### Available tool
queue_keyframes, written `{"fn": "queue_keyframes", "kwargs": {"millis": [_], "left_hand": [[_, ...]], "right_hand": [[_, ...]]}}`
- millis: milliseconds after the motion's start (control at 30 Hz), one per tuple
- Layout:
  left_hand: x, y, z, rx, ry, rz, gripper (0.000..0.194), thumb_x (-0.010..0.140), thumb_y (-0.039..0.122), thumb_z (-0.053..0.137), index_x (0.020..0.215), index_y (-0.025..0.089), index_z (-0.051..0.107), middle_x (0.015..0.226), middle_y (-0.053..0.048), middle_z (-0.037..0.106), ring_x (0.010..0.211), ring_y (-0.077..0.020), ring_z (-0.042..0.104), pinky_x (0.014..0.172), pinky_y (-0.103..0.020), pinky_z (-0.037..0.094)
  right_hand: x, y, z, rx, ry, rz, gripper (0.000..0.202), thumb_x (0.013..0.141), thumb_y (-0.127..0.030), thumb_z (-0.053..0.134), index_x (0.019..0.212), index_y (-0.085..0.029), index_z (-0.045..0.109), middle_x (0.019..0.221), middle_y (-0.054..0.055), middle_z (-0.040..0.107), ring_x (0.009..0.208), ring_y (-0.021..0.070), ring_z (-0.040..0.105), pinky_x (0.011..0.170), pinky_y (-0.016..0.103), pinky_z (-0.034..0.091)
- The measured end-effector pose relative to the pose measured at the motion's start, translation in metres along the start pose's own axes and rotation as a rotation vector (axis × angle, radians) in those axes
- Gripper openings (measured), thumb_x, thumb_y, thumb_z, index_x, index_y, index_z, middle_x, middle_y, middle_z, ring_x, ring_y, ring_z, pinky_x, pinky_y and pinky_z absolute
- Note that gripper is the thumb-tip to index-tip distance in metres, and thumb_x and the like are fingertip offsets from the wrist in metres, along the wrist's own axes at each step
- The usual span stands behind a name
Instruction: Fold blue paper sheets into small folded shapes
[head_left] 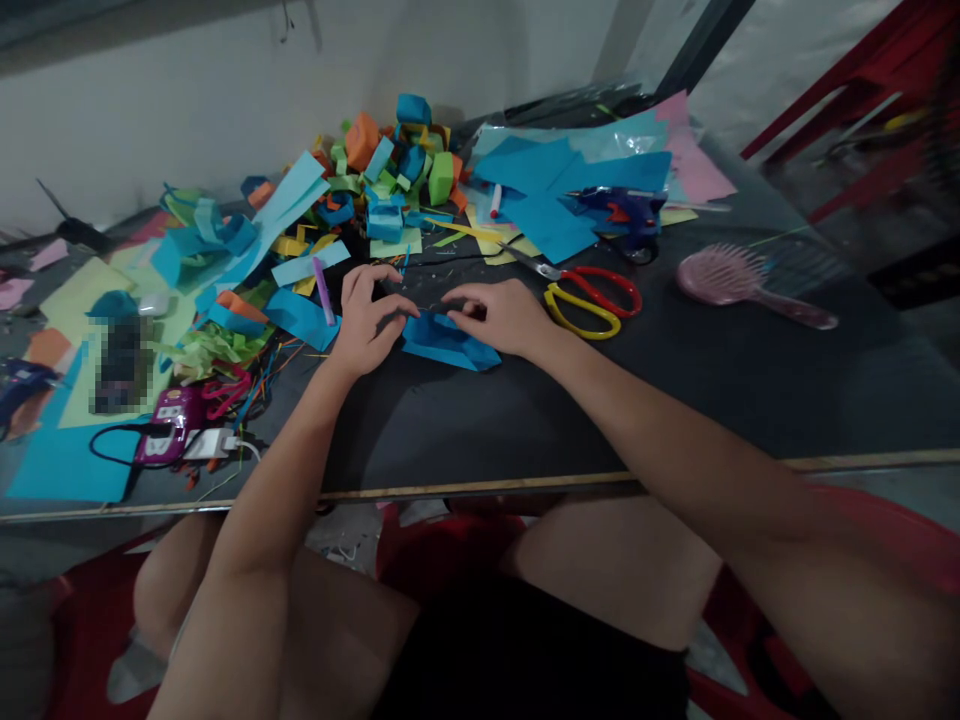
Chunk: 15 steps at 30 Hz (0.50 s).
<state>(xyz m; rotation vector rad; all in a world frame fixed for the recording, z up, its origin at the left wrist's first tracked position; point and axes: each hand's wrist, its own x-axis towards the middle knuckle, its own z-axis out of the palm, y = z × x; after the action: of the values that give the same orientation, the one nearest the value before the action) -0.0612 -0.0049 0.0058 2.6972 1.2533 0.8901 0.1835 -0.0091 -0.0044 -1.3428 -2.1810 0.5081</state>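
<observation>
A folded piece of blue paper [452, 345] lies on the dark table before me. My left hand [371, 318] is at its left upper edge, thumb and index finger closed on it while the other fingers stay raised. From the right, my right hand [499, 312] grips the paper's upper edge with bent fingers; the exact fingertip contact is hard to see. Scissors [592, 300] with one red and one yellow handle lie just beyond my right hand. A purple stick-like piece [324, 291] and a flat blue paper piece [300, 317] lie left of my left hand.
Folded colored paper pieces [382, 180] are heaped at the back. Blue sheets [547, 200] and a blue glue gun [622, 212] lie back right, with a pink hairbrush [731, 278] further right. A purple device [171, 425] with cables sits front left, near the table edge [480, 488].
</observation>
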Motion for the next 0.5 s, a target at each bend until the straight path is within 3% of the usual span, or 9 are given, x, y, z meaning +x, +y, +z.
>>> {"fn": "queue_keyframes", "kwargs": {"millis": [100, 200, 300, 433, 500], "left_hand": [[-0.001, 0.003, -0.004, -0.024, -0.062, 0.057, 0.039, 0.096, 0.048, 0.046, 0.089, 0.023, 0.076, 0.130, -0.011, 0.056, 0.127, -0.0322, 0.043, 0.113, -0.054, 0.032], [-0.001, 0.007, -0.003, 0.003, -0.156, 0.071, 0.046, 0.086, 0.064, 0.059, 0.093, 0.023, 0.076, 0.137, -0.013, 0.053, 0.133, -0.0365, 0.040, 0.114, -0.056, 0.030], [-0.001, 0.007, 0.002, 0.025, -0.272, 0.055, 0.061, 0.071, 0.074, 0.071, 0.105, 0.023, 0.075, 0.147, -0.016, 0.046, 0.139, -0.0419, 0.033, 0.114, -0.060, 0.029], [-0.002, 0.003, 0.003, 0.004, -0.319, 0.013, 0.057, 0.071, 0.069, 0.075, 0.107, 0.024, 0.075, 0.151, -0.016, 0.042, 0.142, -0.0430, 0.030, 0.116, -0.061, 0.026], [-0.002, 0.002, 0.003, -0.013, -0.321, 0.000, 0.046, 0.074, 0.060, 0.076, 0.104, 0.024, 0.076, 0.151, -0.013, 0.040, 0.143, -0.0416, 0.028, 0.118, -0.060, 0.024]], "right_hand": [[-0.002, -0.001, 0.000, -0.017, 0.085, -0.028, 0.029, 0.087, -0.029, 0.062, 0.112, -0.023, 0.077, 0.080, 0.004, 0.076, 0.071, 0.0186, 0.067, 0.068, 0.031, 0.046], [-0.005, -0.004, -0.001, -0.052, 0.176, -0.048, 0.029, 0.089, -0.027, 0.058, 0.111, -0.022, 0.077, 0.082, 0.005, 0.075, 0.074, 0.0193, 0.067, 0.069, 0.031, 0.046], [-0.005, -0.005, -0.002, -0.029, 0.154, -0.078, 0.029, 0.092, -0.032, 0.057, 0.110, -0.022, 0.077, 0.084, 0.007, 0.076, 0.074, 0.0199, 0.067, 0.069, 0.031, 0.046], [0.001, 0.003, -0.007, 0.154, 0.062, -0.061, 0.037, 0.099, -0.036, 0.046, 0.116, -0.021, 0.075, 0.085, 0.007, 0.076, 0.071, 0.0188, 0.067, 0.070, 0.033, 0.050], [0.005, 0.011, -0.011, 0.225, 0.023, -0.089, 0.037, 0.098, -0.032, 0.047, 0.123, -0.024, 0.072, 0.099, 0.008, 0.076, 0.080, 0.0200, 0.068, 0.073, 0.035, 0.053]]}}
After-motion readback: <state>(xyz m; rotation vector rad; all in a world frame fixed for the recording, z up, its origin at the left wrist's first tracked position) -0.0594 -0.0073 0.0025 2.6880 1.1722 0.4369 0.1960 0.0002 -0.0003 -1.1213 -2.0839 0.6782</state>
